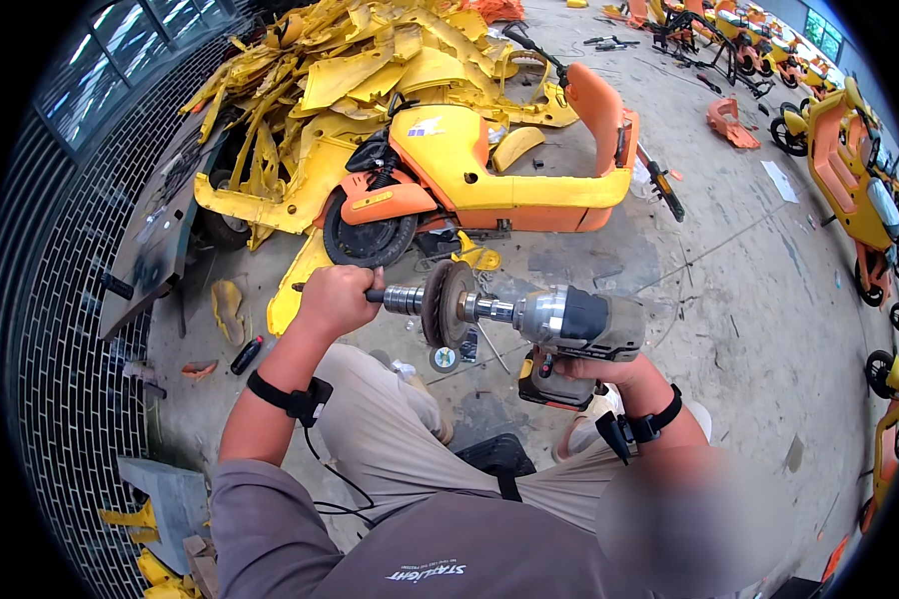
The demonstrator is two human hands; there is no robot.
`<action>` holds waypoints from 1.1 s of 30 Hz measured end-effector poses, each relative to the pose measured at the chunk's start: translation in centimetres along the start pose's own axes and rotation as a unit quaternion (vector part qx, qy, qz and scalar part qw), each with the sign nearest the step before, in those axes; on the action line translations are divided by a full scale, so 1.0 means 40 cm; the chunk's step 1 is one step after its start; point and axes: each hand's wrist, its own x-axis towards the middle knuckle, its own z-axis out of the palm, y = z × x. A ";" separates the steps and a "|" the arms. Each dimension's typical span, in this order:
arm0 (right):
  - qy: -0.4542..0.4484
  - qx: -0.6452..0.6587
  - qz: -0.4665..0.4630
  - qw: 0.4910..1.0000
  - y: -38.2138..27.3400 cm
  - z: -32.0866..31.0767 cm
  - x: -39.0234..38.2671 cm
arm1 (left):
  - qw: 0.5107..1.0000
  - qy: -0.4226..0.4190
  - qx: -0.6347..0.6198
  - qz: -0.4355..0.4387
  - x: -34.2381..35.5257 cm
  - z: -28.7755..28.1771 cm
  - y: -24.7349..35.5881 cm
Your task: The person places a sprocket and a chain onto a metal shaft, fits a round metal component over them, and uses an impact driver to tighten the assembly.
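My right hand [591,369] grips the handle of a cordless impact wrench [574,321] with a dark battery at its base. The wrench's nose and silver socket [491,308] point left and meet a metal shaft [404,299] that carries a round dark disc [440,305]. My left hand [342,299] is closed in a fist around the shaft's thin dark end. Both tools are held level above my lap. Whether the socket is seated on the shaft's end cannot be made out.
Ahead lies a yellow and orange scooter [469,170] with its wheel towards me. Behind it rises a heap of yellow body panels [370,70]. A low table [160,230] stands left, by a brick wall. More scooters [849,170] line the right. A dark bottle-like object [247,355] lies on the floor.
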 end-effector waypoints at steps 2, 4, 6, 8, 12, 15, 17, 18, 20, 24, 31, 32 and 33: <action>0.008 0.050 -0.022 0.998 -0.013 0.014 -0.003 | 1.000 -0.002 0.003 -0.001 -0.002 -0.003 0.001; 0.003 0.045 -0.024 0.999 -0.008 0.011 -0.005 | 1.000 0.001 0.004 -0.002 -0.003 -0.004 0.006; -0.004 0.005 -0.038 0.999 -0.007 0.004 -0.007 | 1.000 -0.010 -0.010 -0.010 -0.005 -0.009 0.007; -0.014 -0.069 -0.065 0.995 -0.007 -0.004 -0.005 | 1.000 -0.020 -0.013 -0.017 -0.010 -0.014 0.010; -0.011 -0.050 -0.030 0.998 0.008 -0.012 -0.006 | 0.999 -0.032 -0.009 -0.023 -0.001 -0.015 0.012; -0.016 -0.140 -0.043 0.989 0.009 -0.019 0.002 | 0.999 -0.038 -0.009 -0.028 0.001 -0.014 0.018; -0.015 -0.084 -0.032 0.996 0.026 -0.025 -0.002 | 0.999 -0.038 -0.001 -0.028 0.003 -0.012 0.021; -0.012 -0.040 -0.028 0.999 0.035 -0.026 -0.005 | 0.999 -0.038 0.006 -0.027 0.005 -0.010 0.023; -0.004 0.049 -0.020 0.999 0.048 -0.024 -0.009 | 0.999 -0.035 0.013 -0.027 0.010 -0.008 0.025; 0.007 0.019 -0.023 1.000 0.014 -0.018 -0.004 | 0.999 -0.037 0.010 -0.036 0.016 -0.005 0.029; 0.021 0.051 0.023 0.998 0.003 -0.047 -0.003 | 0.997 -0.051 -0.018 -0.047 0.044 0.007 0.034; 0.023 0.074 0.053 0.996 -0.004 -0.051 0.000 | 0.995 -0.068 -0.029 -0.061 0.044 0.011 0.036; 0.004 0.105 0.051 0.993 0.000 -0.065 0.004 | 0.993 -0.083 -0.040 -0.073 0.048 0.016 0.038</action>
